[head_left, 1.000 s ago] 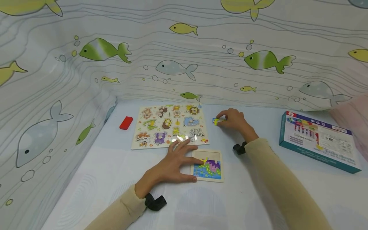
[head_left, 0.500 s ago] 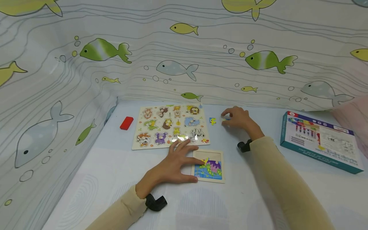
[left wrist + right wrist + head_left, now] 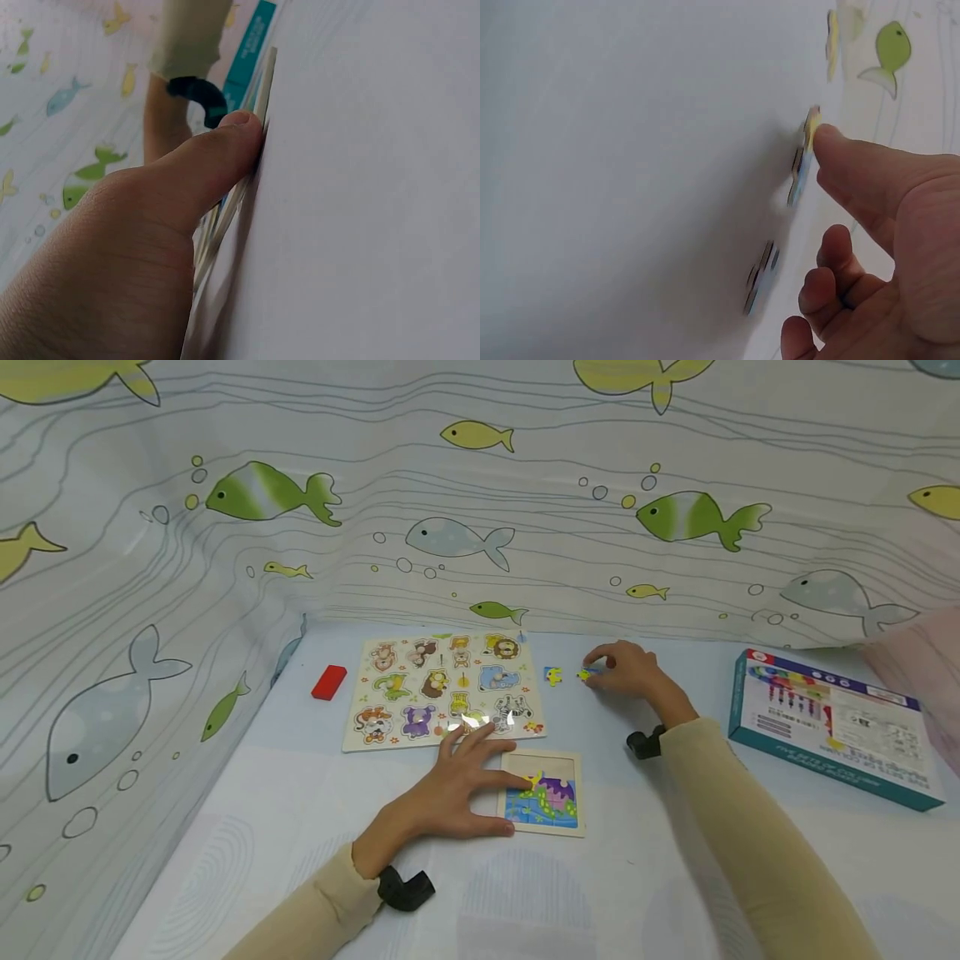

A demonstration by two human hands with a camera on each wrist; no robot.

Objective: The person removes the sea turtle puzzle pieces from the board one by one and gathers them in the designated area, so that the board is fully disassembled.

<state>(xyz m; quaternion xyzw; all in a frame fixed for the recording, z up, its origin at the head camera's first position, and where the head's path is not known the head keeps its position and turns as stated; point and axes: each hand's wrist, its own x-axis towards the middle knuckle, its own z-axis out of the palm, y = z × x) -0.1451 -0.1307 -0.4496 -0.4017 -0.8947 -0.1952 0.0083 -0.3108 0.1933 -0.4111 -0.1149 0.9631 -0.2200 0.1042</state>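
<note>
My left hand [image 3: 453, 789] lies spread over a small framed jigsaw puzzle [image 3: 555, 810], fingers reaching across its left side and the thumb near its lower edge. In the left wrist view the thumb [image 3: 217, 154] rests against the thin frame. Farther back, my right hand [image 3: 626, 670] pinches a small yellow and blue puzzle piece [image 3: 583, 675], its fingertips right at the piece. The right wrist view shows that puzzle piece [image 3: 804, 161] low over the table. A similar puzzle piece [image 3: 552, 676] lies to its left; another piece [image 3: 761, 279] is hidden by the hand in the head view.
Left of the right hand lies a wooden animal peg board [image 3: 408, 706], its front edge by the left fingertips. A red block [image 3: 328, 682] sits beyond it. A teal-edged box [image 3: 832, 731] lies at the right. Fish-patterned cloth [image 3: 360, 577] rises behind the table.
My right hand let go of one puzzle piece, leaving it beside the peg board, moved right and took another piece, which has shifted slightly left. My left hand has stayed put.
</note>
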